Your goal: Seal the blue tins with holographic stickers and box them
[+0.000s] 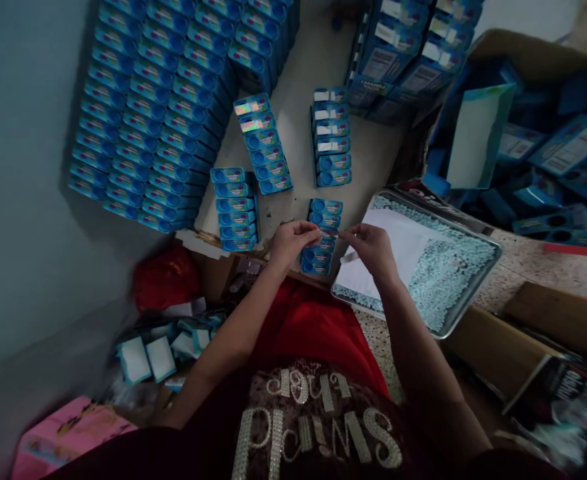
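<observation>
My left hand [293, 241] is closed in a pinch above a short row of small blue boxes [318, 257] at the table's front edge. Facing it, my right hand [366, 245] has its fingertips pressed together, with a small whitish strip [349, 257] below them. Something thin and dark shows between the two hands, too small to make out. Further rows of blue boxes stand on the table: one [236, 220] left of my left hand, one [264, 148] behind it, and one [332, 143] behind the front row.
Tall stacks of blue boxes [158, 113] fill the back left, with more [398, 53] at the back right. On the right are a metal tray [473, 300] of pale blue pieces under a white sheet [393, 243], and a carton [528, 50] of blue boxes.
</observation>
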A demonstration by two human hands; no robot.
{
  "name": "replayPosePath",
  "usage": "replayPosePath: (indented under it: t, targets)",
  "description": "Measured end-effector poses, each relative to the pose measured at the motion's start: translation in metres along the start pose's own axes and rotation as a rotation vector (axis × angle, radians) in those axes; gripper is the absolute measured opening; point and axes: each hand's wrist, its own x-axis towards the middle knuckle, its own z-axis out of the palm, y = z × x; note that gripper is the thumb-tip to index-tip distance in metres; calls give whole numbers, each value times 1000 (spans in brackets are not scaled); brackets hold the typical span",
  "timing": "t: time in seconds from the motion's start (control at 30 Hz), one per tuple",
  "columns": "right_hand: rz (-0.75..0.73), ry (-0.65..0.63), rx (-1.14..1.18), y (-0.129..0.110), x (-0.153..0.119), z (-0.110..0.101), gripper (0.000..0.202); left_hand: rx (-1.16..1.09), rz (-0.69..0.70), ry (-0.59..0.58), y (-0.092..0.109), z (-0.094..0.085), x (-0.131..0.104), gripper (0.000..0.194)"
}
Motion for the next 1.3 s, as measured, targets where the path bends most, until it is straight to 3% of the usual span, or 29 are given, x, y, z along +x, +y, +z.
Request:
replayPosePath:
  t: [0.1,0.23,0.47,0.77,0.83,0.97,1.1,1.2,1.3]
  targets:
    - [-35,17,-134,-10,21,12,40,78,80,63,11,-9,18,12]
    - [-28,96,-345,-18,47,24,26,240,165,108,21,-11,43,1]
    - [-32,180,-519,-21,67,35,24,522,302,160,27,-7,57,3]
    - [40,144,-512,-19,70,41,21,533,351,163,13,-6,68,6]
    - [68,185,-502,-16,73,41,22,453,287,169,5,-4,75,5]
    - [129,295,-414,-9,78,38,37,224,82,218,-11,0,92,35]
    - [73,267,-240,-5,73,36,38,274,26,331,-17,2,100,33]
    - [28,275,-47,-6,64,36,38,381,70,361,-12,-4,86,31]
    - [-24,304,105,-11,53,35,42,384,177,320,-5,-14,53,25]
